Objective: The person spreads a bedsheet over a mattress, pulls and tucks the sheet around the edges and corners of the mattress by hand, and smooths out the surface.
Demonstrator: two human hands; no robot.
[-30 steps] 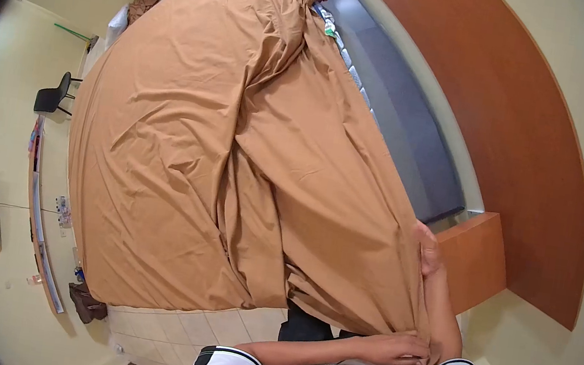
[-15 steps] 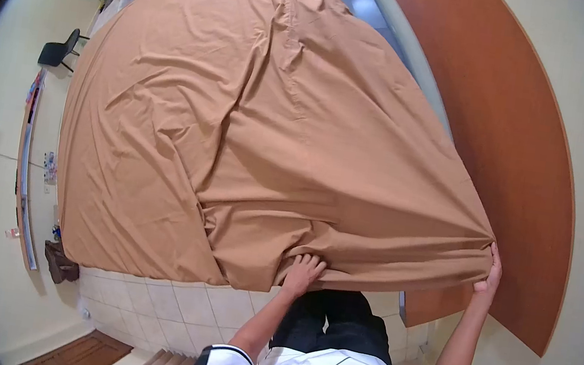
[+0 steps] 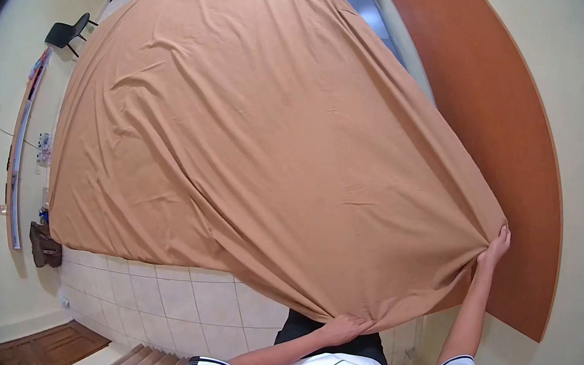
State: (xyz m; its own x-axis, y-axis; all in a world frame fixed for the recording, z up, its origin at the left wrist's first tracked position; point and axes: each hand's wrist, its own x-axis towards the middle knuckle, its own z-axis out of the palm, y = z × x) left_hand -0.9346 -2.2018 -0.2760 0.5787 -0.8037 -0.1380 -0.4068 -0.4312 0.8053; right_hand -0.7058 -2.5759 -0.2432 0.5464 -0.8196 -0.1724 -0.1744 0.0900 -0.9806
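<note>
A large brown bedsheet (image 3: 241, 116) covers most of the bed and stretches toward me, with creases fanning out from both hands. My left hand (image 3: 346, 330) is closed on the sheet's near edge, close in front of my waist. Over on the right, my right hand (image 3: 496, 247) grips the sheet's corner area beside the wooden headboard, the cloth bunched at its fingers. At the far top right, part of a blue mattress (image 3: 368, 10) shows from under the sheet.
The reddish-brown headboard panel (image 3: 470, 81) curves along the right side. Pale floor tiles (image 3: 178, 301) lie below the near edge. At left are a black chair (image 3: 67, 31), a long narrow shelf (image 3: 20, 159) and a dark brown bag (image 3: 44, 246). A wooden door (image 3: 53, 344) is at lower left.
My left hand has pulled the near edge toward my body and to the right, and the middle folds have flattened. My right hand has moved slightly up, still gripping the sheet.
</note>
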